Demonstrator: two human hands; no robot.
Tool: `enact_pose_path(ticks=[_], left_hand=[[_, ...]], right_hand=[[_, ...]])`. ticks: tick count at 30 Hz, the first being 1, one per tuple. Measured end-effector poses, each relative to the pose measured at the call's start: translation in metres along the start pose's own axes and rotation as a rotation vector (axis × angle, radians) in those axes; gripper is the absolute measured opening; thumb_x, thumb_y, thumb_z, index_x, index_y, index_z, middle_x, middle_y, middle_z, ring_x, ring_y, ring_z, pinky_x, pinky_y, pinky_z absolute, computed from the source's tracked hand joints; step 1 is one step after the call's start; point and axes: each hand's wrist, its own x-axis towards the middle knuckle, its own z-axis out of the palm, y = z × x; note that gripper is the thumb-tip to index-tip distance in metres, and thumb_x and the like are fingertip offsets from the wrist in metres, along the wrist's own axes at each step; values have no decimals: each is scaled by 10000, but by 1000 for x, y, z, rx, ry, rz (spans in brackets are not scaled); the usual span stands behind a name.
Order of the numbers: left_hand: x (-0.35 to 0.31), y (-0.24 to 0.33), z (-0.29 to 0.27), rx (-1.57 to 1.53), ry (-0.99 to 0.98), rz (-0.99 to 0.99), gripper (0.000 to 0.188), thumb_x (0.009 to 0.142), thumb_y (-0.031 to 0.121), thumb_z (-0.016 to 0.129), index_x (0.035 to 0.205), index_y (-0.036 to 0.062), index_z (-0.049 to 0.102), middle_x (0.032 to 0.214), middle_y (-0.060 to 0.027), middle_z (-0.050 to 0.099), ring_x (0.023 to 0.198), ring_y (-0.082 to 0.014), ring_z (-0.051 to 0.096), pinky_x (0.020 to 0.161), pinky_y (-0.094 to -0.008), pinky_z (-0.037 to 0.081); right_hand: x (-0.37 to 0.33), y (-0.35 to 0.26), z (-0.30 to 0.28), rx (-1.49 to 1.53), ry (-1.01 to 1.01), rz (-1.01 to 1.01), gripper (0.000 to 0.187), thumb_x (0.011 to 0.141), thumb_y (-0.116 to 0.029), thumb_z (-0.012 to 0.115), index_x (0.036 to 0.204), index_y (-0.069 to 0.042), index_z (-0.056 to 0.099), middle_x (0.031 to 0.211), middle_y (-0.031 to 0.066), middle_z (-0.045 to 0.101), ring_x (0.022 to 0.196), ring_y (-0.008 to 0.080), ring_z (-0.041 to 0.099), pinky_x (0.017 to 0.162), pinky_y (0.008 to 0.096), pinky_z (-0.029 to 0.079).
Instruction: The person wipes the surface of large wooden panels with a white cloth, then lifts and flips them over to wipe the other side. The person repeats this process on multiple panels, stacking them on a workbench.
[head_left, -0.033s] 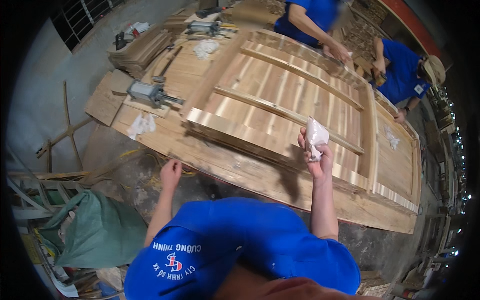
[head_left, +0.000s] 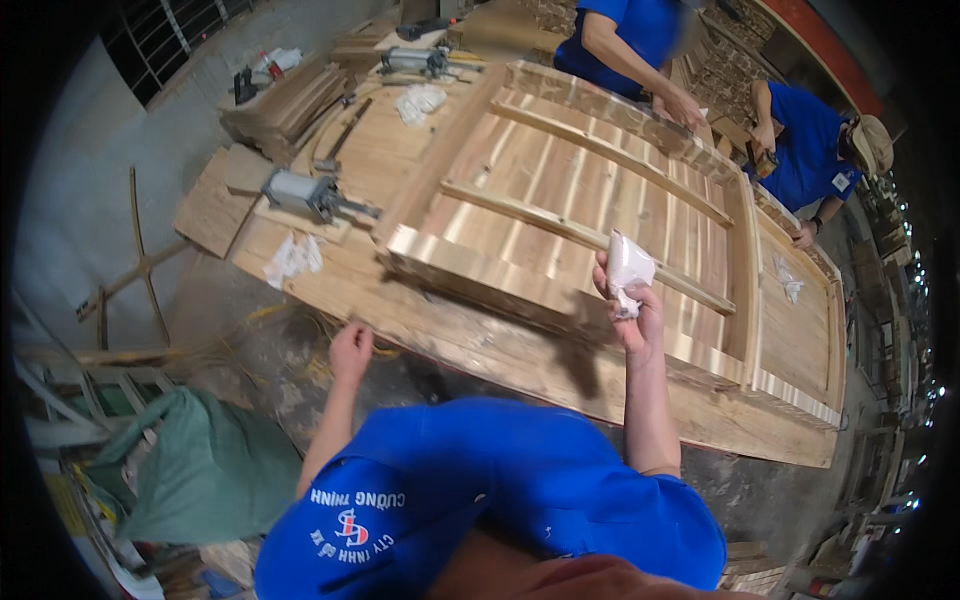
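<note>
My right hand is wrapped round a small, pale pinkish-white plastic bag with soft contents. It holds the bag up over the near side of a large wooden panel that has raised edges and crosspieces. Close to the front edge of the wooden worktable, my left hand hangs with its fingers curled in and nothing visible in them. The nearest thing on the table to it is a crumpled white plastic bag.
Two grey cylinder clamps lie at the table's left. Stacked boards stand behind them. Across the panel, one co-worker's hand rests near its far edge; another co-worker holds a tool. A green sack sits at lower left.
The whole view has shifted slightly, so the table and panel sit a little farther right. Both hands keep much the same pose, and the bag stays in my right hand.
</note>
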Motion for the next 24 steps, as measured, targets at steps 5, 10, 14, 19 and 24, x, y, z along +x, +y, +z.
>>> enact_pose_path(ticks=[5, 10, 14, 19, 24], left_hand=[[66, -32, -5, -23, 20, 307, 70, 786, 128, 670, 754, 83, 628, 645, -68, 593, 631, -267, 586, 644, -390, 444], [109, -53, 8, -145, 27, 278, 64, 783, 125, 677, 764, 98, 622, 620, -44, 569, 619, -254, 562, 637, -385, 421], [120, -68, 13, -186, -14, 251, 64, 776, 120, 680, 749, 107, 623, 612, -36, 563, 605, -251, 552, 629, -381, 411], [125, -74, 12, -217, -104, 318, 103, 757, 108, 683, 699, 112, 597, 595, -34, 541, 573, -241, 536, 601, -374, 387], [126, -77, 13, -187, -78, 305, 117, 734, 118, 683, 677, 125, 581, 601, -16, 553, 569, -227, 540, 602, -375, 388]], right_hand=[[111, 52, 52, -71, -89, 31, 614, 763, -14, 491, 1363, 18, 368, 1175, 199, 529, 821, 205, 537, 441, 219, 419], [207, 60, 78, 22, -94, 71, 402, 903, -212, 554, 1240, -15, 458, 1030, 145, 564, 652, 109, 482, 373, 187, 320], [292, 58, 87, -114, 45, 28, 373, 940, -335, 569, 1190, -69, 490, 952, 109, 596, 554, 74, 463, 333, 181, 279], [408, 19, 82, -425, 220, -162, 342, 926, -298, 591, 1173, -78, 501, 882, 101, 642, 539, 76, 535, 323, 181, 289], [523, 25, 81, -843, 444, -358, 216, 869, -267, 657, 986, -121, 549, 692, 2, 586, 492, 70, 527, 353, 212, 325]])
